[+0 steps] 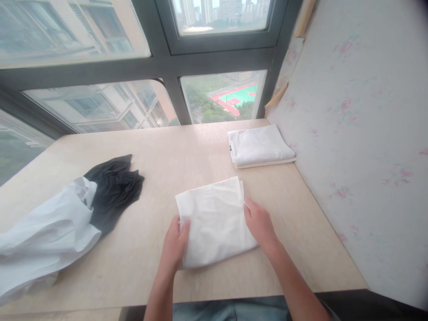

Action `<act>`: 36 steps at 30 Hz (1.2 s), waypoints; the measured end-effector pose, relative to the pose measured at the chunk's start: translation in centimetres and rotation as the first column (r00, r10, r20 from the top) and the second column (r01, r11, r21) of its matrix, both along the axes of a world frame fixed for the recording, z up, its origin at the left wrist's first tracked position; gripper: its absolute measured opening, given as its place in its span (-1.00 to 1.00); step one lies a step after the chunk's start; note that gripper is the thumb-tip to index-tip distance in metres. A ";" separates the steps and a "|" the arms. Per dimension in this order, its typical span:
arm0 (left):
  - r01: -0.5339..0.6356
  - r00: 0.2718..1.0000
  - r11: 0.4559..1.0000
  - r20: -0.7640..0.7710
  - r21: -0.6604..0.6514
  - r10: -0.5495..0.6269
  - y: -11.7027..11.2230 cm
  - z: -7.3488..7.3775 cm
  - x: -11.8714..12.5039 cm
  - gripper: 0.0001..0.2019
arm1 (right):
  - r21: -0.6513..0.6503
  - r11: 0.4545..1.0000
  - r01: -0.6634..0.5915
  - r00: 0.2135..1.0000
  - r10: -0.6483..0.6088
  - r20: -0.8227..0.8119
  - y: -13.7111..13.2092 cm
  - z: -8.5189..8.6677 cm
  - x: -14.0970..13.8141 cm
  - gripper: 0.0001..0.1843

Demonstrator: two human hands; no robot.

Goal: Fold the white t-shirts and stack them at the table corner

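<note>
A folded white cloth (216,218) lies on the pale wooden table (174,151) in front of me. My left hand (175,244) pinches its left edge, thumb on top and fingers tucked under. My right hand (259,223) grips its right edge, fingers curled round the fabric. A neat stack of folded white cloths (259,146) rests further back on the right, near the wall.
A loose heap of white fabric (47,232) and a crumpled black garment (115,187) lie on the left of the table. Large windows (220,96) run along the far edge. A papered wall (361,133) bounds the right side.
</note>
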State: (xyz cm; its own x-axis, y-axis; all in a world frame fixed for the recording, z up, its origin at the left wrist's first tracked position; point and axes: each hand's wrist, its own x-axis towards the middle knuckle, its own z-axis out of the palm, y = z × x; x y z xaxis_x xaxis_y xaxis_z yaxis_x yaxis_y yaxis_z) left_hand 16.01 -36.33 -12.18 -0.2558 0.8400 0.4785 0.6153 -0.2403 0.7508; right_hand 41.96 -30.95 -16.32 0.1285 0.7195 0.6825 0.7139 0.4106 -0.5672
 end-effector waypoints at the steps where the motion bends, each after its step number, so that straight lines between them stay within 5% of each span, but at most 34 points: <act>1: 0.067 0.991 0.998 0.115 -0.021 -0.064 0.0 0.1 0.1 -0.62 | 0.017 0.999 -0.037 0.999 0.037 -0.038 0.1 0.0 0.2 -0.57; 6: 0.297 0.815 0.954 0.532 -0.044 -0.229 -0.1 0.5 0.9 -0.45 | 0.079 0.972 -0.222 0.926 0.236 -0.295 -0.3 0.5 1.4 -0.55; 12: 0.333 0.773 0.942 0.560 0.042 -0.298 -0.6 3.4 4.0 -0.29 | 0.080 0.893 -0.443 0.741 0.415 -0.528 -1.1 4.0 4.4 -0.54; 18: 0.461 0.791 0.849 0.313 0.259 -0.525 2.2 12.1 9.9 -0.35 | 0.255 0.923 -0.290 0.801 0.380 -0.463 -0.9 12.8 10.8 -0.57; 23: 0.591 0.720 0.658 0.063 0.467 -0.691 10.2 19.7 15.8 -0.49 | 0.409 0.894 -0.181 0.860 0.346 -0.375 3.1 21.1 17.7 -0.49; 25: 0.550 0.789 0.732 0.039 0.402 -0.613 14.1 20.8 17.7 -0.51 | 0.378 0.920 -0.102 0.908 0.242 -0.342 6.2 23.0 19.8 -0.47; 29: 0.435 0.897 0.884 0.006 0.173 -0.443 20.2 19.4 19.7 -0.52 | 0.113 0.968 0.222 0.973 -0.212 -0.093 12.2 22.7 21.6 -0.50; 32: 0.395 0.919 0.913 -0.030 0.104 -0.394 22.2 17.8 19.8 -0.50 | -0.030 0.949 0.313 0.948 -0.310 0.075 14.5 20.2 21.0 -0.46; 36: 0.352 0.934 0.933 -0.097 0.077 -0.344 22.8 17.2 19.1 -0.36 | -0.085 0.887 0.453 0.885 -0.437 0.158 14.0 17.5 19.5 -0.41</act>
